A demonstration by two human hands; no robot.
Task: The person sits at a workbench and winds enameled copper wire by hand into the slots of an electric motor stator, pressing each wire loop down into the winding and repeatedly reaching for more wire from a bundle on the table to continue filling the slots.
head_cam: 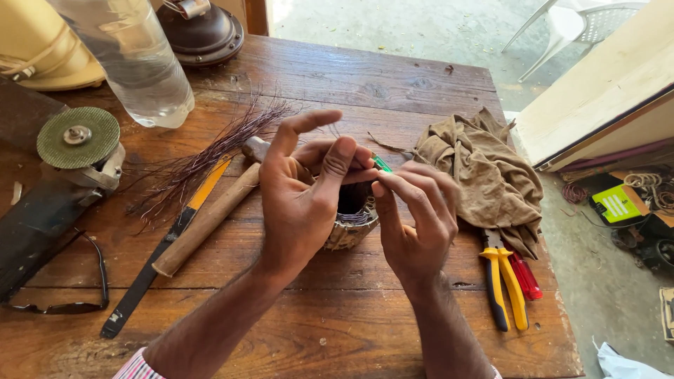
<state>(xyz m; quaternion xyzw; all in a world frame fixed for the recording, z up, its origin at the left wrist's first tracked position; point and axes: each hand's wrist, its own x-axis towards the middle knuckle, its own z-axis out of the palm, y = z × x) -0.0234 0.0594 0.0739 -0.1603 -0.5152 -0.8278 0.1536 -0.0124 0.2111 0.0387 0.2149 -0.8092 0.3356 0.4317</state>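
Observation:
Both my hands are raised over the middle of the wooden table [337, 330]. My left hand [302, 196] pinches something small at its fingertips, its index finger sticking up. My right hand [414, 217] meets it, fingers closed around a thin green-tipped tool [381, 164]. Beneath and between the hands sits a round motor stator [351, 224] with dark wire windings, mostly hidden by the hands. I cannot tell exactly what the left fingertips hold.
A bundle of thin dark wire strands [203, 151] lies left of the hands, beside a wooden-handled hammer [207, 221] and a flat blade [158, 256]. An angle grinder [70, 161], spectacles [77, 295], a water bottle [133, 56], a brown cloth [484, 168], yellow pliers [502, 281] and a red-handled screwdriver [525, 275] surround them.

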